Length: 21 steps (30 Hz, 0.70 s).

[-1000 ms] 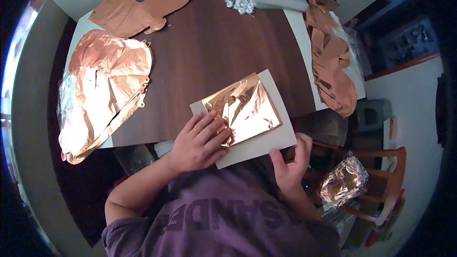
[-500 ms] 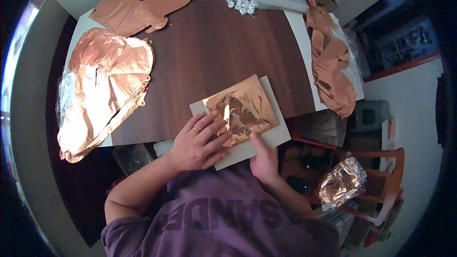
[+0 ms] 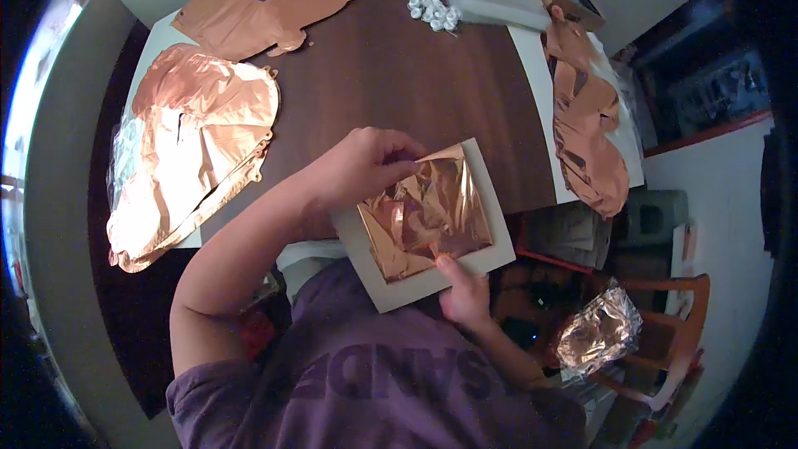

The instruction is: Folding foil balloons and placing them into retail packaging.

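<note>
Nearest the body, right hand (image 3: 465,295): grip closed on the near edge of a pale square card (image 3: 490,199), thumb pressing the copper foil sheet (image 3: 428,216) lying on it. Card held tilted above the dark wooden worktop (image 3: 391,75). Left hand (image 3: 362,168): fingertips pinching the foil's far corner, forearm crossing from lower left. Left, crumpled copper foil balloon (image 3: 191,150). Right, copper foil pieces (image 3: 586,133) on white sheet. Far edge, small white cluster (image 3: 432,8).
</note>
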Available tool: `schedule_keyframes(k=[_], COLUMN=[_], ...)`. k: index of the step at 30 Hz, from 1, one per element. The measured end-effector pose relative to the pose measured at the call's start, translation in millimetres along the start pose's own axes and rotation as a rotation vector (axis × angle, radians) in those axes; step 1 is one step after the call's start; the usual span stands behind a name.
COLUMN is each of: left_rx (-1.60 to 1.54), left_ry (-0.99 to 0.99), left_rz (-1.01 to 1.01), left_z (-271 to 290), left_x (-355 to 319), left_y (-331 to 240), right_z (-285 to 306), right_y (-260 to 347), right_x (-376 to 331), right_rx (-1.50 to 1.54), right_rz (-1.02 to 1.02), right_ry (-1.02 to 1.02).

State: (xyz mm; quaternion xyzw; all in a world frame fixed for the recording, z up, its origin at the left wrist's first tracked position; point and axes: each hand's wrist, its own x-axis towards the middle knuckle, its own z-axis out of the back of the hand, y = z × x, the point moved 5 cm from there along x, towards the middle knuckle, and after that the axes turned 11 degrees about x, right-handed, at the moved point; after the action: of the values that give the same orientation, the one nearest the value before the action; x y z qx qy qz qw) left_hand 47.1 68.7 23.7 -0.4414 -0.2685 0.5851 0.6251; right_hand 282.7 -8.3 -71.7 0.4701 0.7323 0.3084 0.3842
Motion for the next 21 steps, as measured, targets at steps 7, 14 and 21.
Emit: schedule_keyframes(k=[7,14,21], left_rx=[0.175,0.202,-0.079], left_ry=[-0.002,0.021,0.157], left_rz=[0.048,0.089,0.195], left_z=[0.2,7.5,9.7], left_x=[-0.5,-0.5,2.0], left_y=[-14.2,-14.7,-3.0], right_z=[-7.4,-14.1,6.0], right_y=[15.1,6.8,-10.2], right_x=[-2.4,-2.0,1.1], right_rx=[-0.184,0.064,-0.047], right_rz=[0.024,-0.126,-0.06], right_ry=[-0.015,-0.079,-0.079])
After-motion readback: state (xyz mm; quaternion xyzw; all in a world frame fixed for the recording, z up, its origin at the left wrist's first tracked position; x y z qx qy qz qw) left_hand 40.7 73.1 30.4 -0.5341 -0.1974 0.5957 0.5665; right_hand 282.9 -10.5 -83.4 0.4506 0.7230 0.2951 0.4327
